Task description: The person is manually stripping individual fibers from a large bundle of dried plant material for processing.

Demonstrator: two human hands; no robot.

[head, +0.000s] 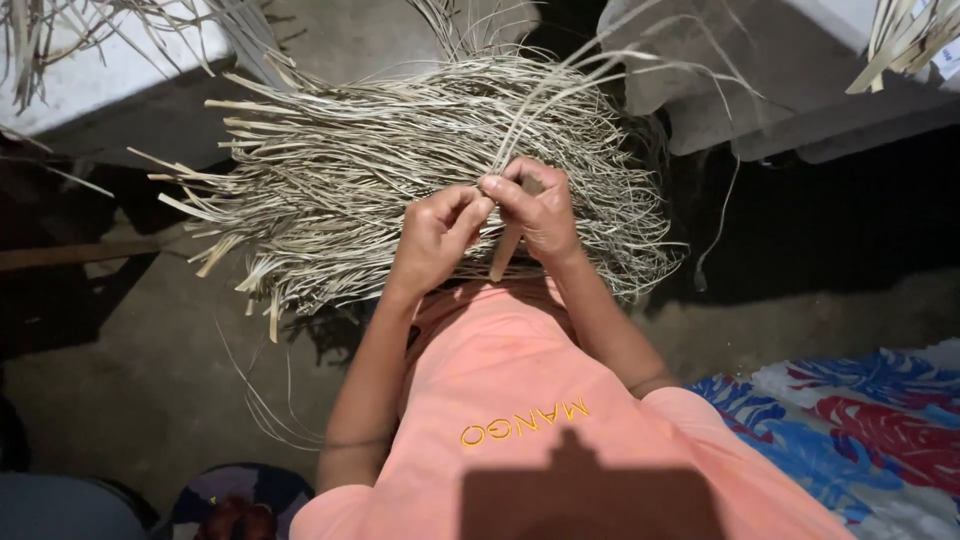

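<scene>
A: Starting left — what's there?
B: White flat slab (95, 75) top left, bare concrete floor (150, 380) below it. Big bundle of pale dried grass-like strips (330, 170) lies across the floor, ends fanned leftward.
A: Hands?
B: Both over the bundle's middle, touching each other. Left hand (435, 235) has fingers curled, pinching thin strips between thumb and fingertips. Right hand (535, 205) is closed tight on one flat pale strip (506, 255) that hangs down below the fist.
A: Below them?
B: Person's salmon-pink shirt (520, 400).
A: Right side?
B: Grey stepped concrete block (800, 110) top right, blue-red-white floral patterned cloth (860, 420) bottom right.
</scene>
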